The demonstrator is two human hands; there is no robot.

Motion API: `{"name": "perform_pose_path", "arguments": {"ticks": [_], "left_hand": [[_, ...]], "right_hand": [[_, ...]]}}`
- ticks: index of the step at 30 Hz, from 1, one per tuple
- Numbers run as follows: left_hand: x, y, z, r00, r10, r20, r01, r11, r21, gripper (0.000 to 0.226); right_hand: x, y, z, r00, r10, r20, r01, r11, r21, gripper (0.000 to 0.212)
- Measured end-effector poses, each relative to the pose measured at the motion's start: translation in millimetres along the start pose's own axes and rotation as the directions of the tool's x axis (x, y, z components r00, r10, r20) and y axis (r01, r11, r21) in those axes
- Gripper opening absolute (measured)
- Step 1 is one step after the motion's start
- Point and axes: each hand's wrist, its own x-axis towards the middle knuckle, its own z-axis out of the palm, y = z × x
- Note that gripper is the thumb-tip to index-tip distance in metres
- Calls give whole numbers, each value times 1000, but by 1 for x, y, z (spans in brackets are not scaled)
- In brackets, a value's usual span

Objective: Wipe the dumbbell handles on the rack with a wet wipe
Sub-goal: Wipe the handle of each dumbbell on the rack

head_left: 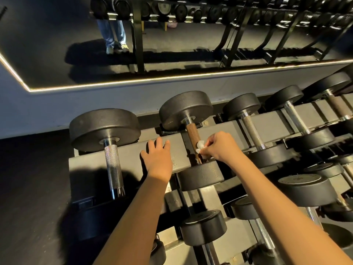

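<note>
Wipe: a small white crumpled wipe [200, 146] at the centre of the frame, pressed against the near half of a brown handle [192, 133].
Wipe handling: it looks light, soft and limp, and probably damp. It is likely to bunch or shred on rough metal, so it is better held as a folded pad than by a corner.
Handle: a rough, knurled, stiff bar running from the upper disc down to the lower one. The dumbbell looks heavy and sits firmly on the rack [91, 165], so it needs no lifting. The wipe can be wrapped round the bar and slid along it.
Right hand: the right hand [219, 147] is just right of centre, fingers curled, pinching the wipe at its fingertips. The wipe shows at the hand's left edge, between hand and bar.
Left hand: the left hand [157, 156] is left of centre, fingers spread and flat on the rack beam, holding nothing. It is beside the brown handle and apart from the wipe.
Other handles: a steel handle [113, 163] lies at lower left and more lie toward the right edge, all well apart from the wipe.
</note>
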Motion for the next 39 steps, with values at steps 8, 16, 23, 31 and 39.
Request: {"name": "perform_pose_path", "arguments": {"ticks": [8, 16, 23, 31, 39], "left_hand": [[-19, -3, -10, 994, 108, 25, -86, 897, -433, 55], [-59, 0, -26, 940, 316, -127, -318, 681, -660, 47], [-85, 13, -10, 929, 322, -184, -364, 700, -615, 50], [-129, 35, 0, 883, 266, -386, -419, 817, -395, 56], [-177, 61, 34, 912, 136, -387, -316, 836, -449, 48]], "right_hand": [[-37, 4, 7, 887, -141, -439, 258, 941, 217, 18], [-81, 29, 27, 731, -34, -682, 388, 842, 374, 5], [-110, 46, 37, 739, -12, -674, 407, 805, 432, 11], [-136, 83, 62, 789, 34, -614, 361, 782, 507, 5], [-164, 143, 100, 887, 56, -459, 270, 742, 613, 6]]}}
